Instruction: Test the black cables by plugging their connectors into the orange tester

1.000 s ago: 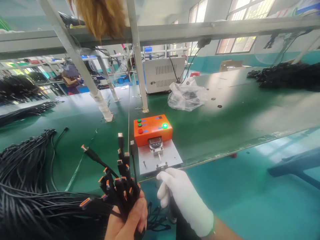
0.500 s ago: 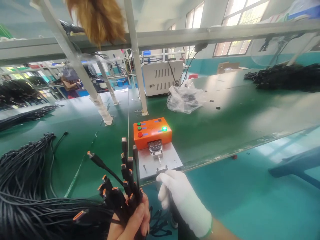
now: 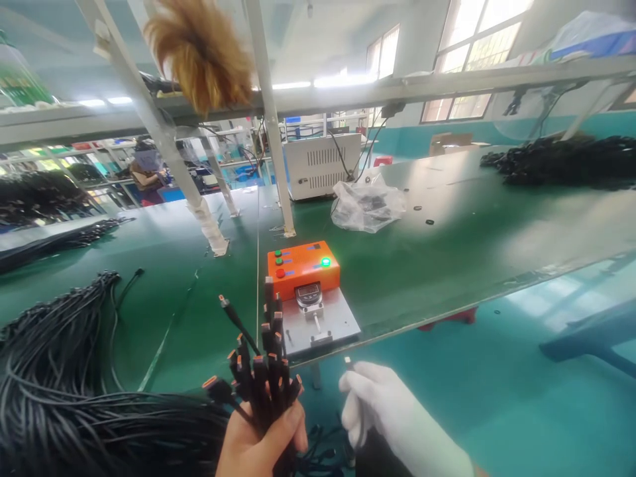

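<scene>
My bare left hand (image 3: 271, 434) is closed round a bunch of black cables (image 3: 261, 377), their plugs with orange-lined ends fanning upward. In a white glove, my right hand (image 3: 382, 404) pinches a single black cable whose small pale metal plug tip (image 3: 348, 361) sticks out past the fingers. Just beyond both hands, an orange test box (image 3: 304, 266) with a lit green lamp sits on the table edge. In front of it a metal plate carries a small digital gauge (image 3: 309, 294); its reading is too blurred to make out. My right hand is apart from this fixture.
A large heap of black cables (image 3: 54, 371) covers the left of the green table (image 3: 422, 265). Uprights of a shelf (image 3: 275, 146) rise behind the box. Farther back are a clear plastic bag (image 3: 368, 204), a grey metal cabinet (image 3: 322, 165) and another cable pile (image 3: 566, 162). A person sits in the distance.
My right hand has drawn back from the metal plate to the lower right, and a cable plug now shows in its fingers. My left hand and its bunch sit slightly farther right in view.
</scene>
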Tool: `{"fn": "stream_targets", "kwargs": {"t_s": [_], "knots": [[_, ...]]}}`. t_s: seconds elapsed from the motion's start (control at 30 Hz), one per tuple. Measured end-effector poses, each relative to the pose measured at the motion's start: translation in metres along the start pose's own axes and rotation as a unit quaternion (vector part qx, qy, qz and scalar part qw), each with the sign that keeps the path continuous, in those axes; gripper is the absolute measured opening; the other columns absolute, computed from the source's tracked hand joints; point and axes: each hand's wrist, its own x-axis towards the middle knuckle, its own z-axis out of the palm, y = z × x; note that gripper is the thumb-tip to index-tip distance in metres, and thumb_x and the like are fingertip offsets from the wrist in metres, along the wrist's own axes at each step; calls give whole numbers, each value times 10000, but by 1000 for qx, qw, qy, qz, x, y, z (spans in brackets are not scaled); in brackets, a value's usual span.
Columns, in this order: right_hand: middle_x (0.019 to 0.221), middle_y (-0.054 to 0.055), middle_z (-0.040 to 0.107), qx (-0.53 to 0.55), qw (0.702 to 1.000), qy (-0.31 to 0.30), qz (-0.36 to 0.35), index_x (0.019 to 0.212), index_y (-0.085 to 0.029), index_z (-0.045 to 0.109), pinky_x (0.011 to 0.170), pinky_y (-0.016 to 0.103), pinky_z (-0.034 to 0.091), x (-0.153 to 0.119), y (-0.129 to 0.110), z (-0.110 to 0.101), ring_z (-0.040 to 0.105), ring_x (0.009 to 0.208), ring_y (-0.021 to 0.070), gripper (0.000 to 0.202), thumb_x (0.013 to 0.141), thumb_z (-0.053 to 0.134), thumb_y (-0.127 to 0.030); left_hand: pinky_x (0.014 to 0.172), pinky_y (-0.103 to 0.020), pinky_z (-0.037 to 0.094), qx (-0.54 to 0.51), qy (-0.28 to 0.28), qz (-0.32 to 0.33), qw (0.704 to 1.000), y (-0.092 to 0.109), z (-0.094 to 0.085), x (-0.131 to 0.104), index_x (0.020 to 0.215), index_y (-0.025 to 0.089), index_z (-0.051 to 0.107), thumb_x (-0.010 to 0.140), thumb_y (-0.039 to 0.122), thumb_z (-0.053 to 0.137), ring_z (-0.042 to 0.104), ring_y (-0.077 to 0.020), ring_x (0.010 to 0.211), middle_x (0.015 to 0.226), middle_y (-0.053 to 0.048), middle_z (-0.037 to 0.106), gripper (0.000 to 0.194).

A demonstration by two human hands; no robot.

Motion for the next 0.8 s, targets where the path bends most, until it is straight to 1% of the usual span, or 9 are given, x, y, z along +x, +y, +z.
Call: {"fn": "stream_targets", "kwargs": {"t_s": [0.07,0.13,0.2,0.27,0.37,0.43,0.57,0.67,0.8], "knots": [[533,39,596,-153,986,67,20,698,-193,529,514,330,454,-1,3,-14,583,465,195,266,817,490,-428,535,-255,386,12,-12,6,1000,1,3,-1,737,151,739,618,325,833,529,-135,475,473,9,618,231],[615,95,627,-341,919,196,-8,658,-201,566,624,411,467,-2,-1,-24,635,614,279,245,783,554,-412,552,-261,400,9,-21,-5,1000,1,3,-2,740,148,732,636,336,822,544,-138,488,506,-1,640,232],[828,136,665,-414,856,294,-97,776,-206,648,789,477,440,-5,-13,-25,632,848,343,221,777,575,-415,561,-274,420,-10,-29,-29,999,1,1,-3,750,144,727,637,357,820,561,-147,500,538,-13,657,259],[1019,115,660,-342,880,270,-187,971,-231,669,904,468,409,-10,-29,-14,593,1000,327,291,825,522,-435,549,-283,433,-19,-42,-48,998,-1,-1,-3,748,135,725,635,371,821,571,-155,505,560,-26,667,278],[1052,68,672,-117,960,78,-241,1018,-221,672,934,377,431,-14,-50,15,598,1024,252,323,884,468,-433,509,-278,440,-10,-77,-51,996,-7,-2,-3,748,129,721,627,373,828,579,-153,478,566,-33,678,293],[988,62,690,12,972,-11,-236,971,-189,676,893,355,459,-10,-56,32,621,951,229,290,882,509,-409,474,-267,432,-5,-95,-49,994,-12,-1,-2,733,133,711,611,374,839,580,-149,443,549,-29,683,299],[829,50,688,171,963,35,-205,944,-156,638,718,309,509,1,-52,40,643,744,181,273,817,629,-398,611,-345,527,-13,-19,-41,999,-14,-1,2,776,133,730,607,405,836,670,-226,605,662,-61,748,338],[732,32,676,181,970,87,-139,1084,-151,581,588,260,500,3,-40,29,633,612,146,389,801,637,-413,788,-373,525,3,42,-5,999,-7,-3,3,766,126,733,675,427,789,685,-247,758,760,-76,762,319],[521,-31,603,48,996,67,-45,1031,-146,577,371,175,327,2,-22,23,465,347,72,319,810,581,-376,507,-230,449,-52,33,31,998,1,-4,4,736,172,672,732,356,763,480,-97,486,562,40,579,205]]}}
